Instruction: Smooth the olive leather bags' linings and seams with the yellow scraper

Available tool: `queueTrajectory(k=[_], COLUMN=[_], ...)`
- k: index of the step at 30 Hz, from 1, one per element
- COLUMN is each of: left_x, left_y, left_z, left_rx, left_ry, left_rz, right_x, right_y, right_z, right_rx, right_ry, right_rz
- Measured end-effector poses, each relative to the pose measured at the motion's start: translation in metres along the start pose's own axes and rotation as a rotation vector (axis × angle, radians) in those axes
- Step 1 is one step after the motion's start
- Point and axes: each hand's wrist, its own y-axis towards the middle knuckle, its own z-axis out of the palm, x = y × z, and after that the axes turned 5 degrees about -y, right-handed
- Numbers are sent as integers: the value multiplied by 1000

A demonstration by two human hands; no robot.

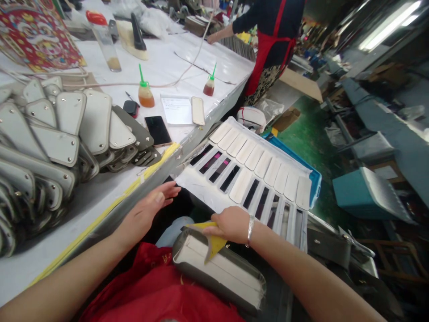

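My right hand (231,226), with a silver bracelet at its wrist, pinches a bent yellow sheet (216,246) with a paler underside. The sheet rests against a long rounded block (221,268) lying across my lap, cream on its upper face with dark grey sides. My left hand (152,208) is held out with fingers stretched and nothing in it, over the gap between the table edge and the white slotted rack (201,188). In the rack's far row stand several off-white oblong pieces (263,163); one more piece (241,185) sits in the near row among dark open slots.
Grey-white panels with rivets (67,129) are heaped at the table's left. Further back are a phone (157,130), two squeeze bottles (146,95), a notepad (176,109) and a clear bottle (109,49). A co-worker in a red apron (264,58) stands beyond. Blue bins (368,192) stand right.
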Motion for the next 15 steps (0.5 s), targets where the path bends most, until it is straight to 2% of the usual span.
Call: queueTrajectory(k=[2, 4, 9, 12, 15], left_x=[10, 18, 35, 44, 46], left_y=[9, 16, 15, 11, 10], left_z=[-1, 5, 23, 28, 29], left_rx=[87, 240, 619, 674, 687], left_ry=[45, 85, 149, 181, 248], left_rz=[-125, -223, -310, -301, -264], right_x=[-1, 0, -1, -2, 1], right_y=[8, 17, 35, 37, 34], right_z=[3, 2, -8, -8, -1], right_rx=[52, 83, 134, 118, 12], right_ry=[-105, -137, -145, -127, -56], right_rz=[-51, -98, -196, -216, -254])
